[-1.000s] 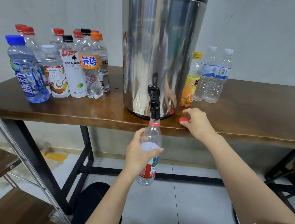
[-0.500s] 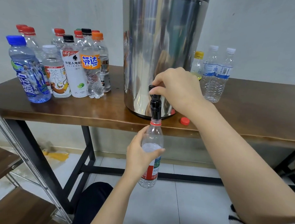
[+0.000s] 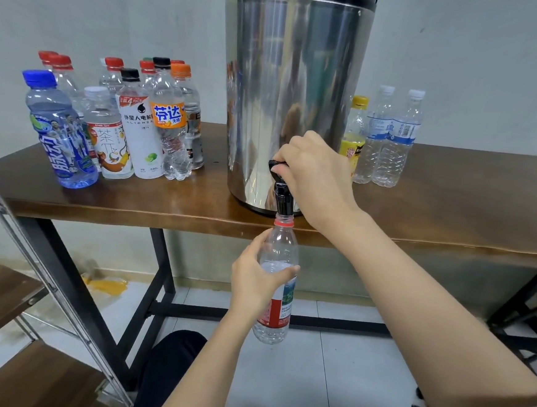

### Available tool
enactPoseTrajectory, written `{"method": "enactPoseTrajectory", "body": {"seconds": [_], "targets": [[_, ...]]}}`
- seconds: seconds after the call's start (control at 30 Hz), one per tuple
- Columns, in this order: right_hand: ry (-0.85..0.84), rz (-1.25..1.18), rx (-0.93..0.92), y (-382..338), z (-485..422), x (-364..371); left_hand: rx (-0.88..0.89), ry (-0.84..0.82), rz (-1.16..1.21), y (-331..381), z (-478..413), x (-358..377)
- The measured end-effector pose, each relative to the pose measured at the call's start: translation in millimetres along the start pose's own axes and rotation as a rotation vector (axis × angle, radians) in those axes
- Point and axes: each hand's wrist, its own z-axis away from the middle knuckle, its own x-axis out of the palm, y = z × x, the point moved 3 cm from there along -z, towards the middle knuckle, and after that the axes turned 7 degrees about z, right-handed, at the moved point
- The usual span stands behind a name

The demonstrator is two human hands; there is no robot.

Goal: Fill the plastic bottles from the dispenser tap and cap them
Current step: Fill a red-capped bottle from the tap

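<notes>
A tall steel dispenser stands on the wooden table with its black tap over the front edge. My left hand grips a clear, uncapped bottle with a red label upright below the table edge, its mouth right under the spout. My right hand curls over the black tap lever. The bottle's red cap is hidden behind my right forearm.
Several capped bottles stand in a group left of the dispenser. A yellow-capped bottle and two clear white-capped bottles stand to its right. A metal and wood shelf is at the lower left. My dark-clothed knee is below.
My right hand left the red cap on the table, rose to the tap lever and now curls over it. The left hand has kept the bottle under the spout.
</notes>
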Motion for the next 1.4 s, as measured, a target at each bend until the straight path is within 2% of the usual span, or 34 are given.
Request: {"method": "enactPoseTrajectory", "body": {"seconds": [0.13,0.43,0.6,0.9,1.13,1.4], "targets": [[0.136,0.015,-0.047,-2.0,5.3,1.2,-0.004,-0.011,-0.02,2.0,0.5,-0.6],[0.312,0.094,-0.171,-12.9,44.8,15.3,-0.022,-0.007,-0.036,5.2,2.4,-0.9],[0.357,0.008,-0.037,-14.2,65.2,18.6,-0.007,-0.007,-0.049,6.2,2.1,0.3],[0.343,-0.106,0.151,-17.0,54.9,23.0,0.012,0.007,-0.032,3.0,-0.3,2.8],[0.339,-0.192,0.173,-13.1,60.5,25.5,0.051,0.016,-0.022,-0.9,-1.2,1.9],[0.231,-0.402,0.339,28.7,75.0,29.1,0.047,0.006,0.018,-7.0,-3.4,0.1]]}}
